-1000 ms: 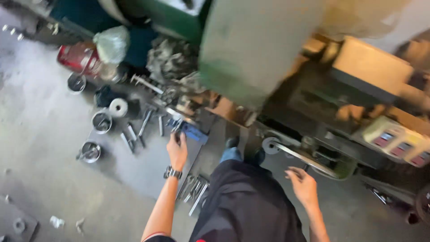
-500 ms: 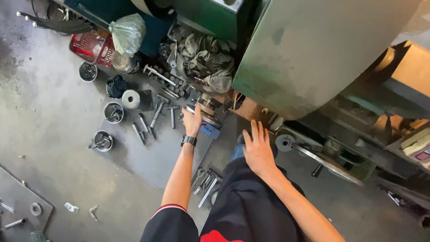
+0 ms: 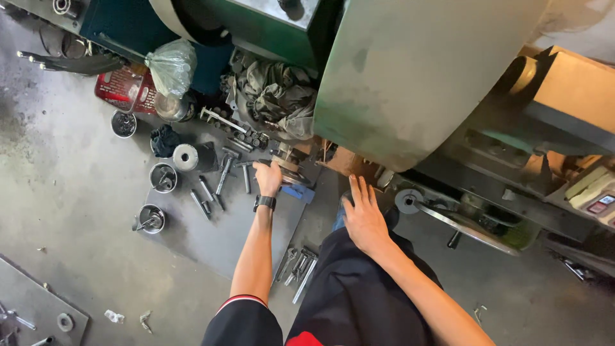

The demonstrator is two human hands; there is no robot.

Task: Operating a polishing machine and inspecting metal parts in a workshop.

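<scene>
Our left hand (image 3: pixel 268 177) closes on a stacked metal part (image 3: pixel 289 165), frame centre.
It looks heavy, stiff, greasy; we'd grip its rim. Our right hand (image 3: pixel 364 218) rests open, flat.

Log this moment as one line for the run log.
left hand: reaching down onto round metal part | right hand: open, flat on knee | metal cups, bolts on floor plate

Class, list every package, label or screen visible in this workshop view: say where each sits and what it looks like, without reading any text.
Red container: far left on the floor, boxy, pale printed label.
Clear plastic bag: beside it, knotted, greenish.
Control panel: right edge, on the machine, cream with a reddish button.
</scene>
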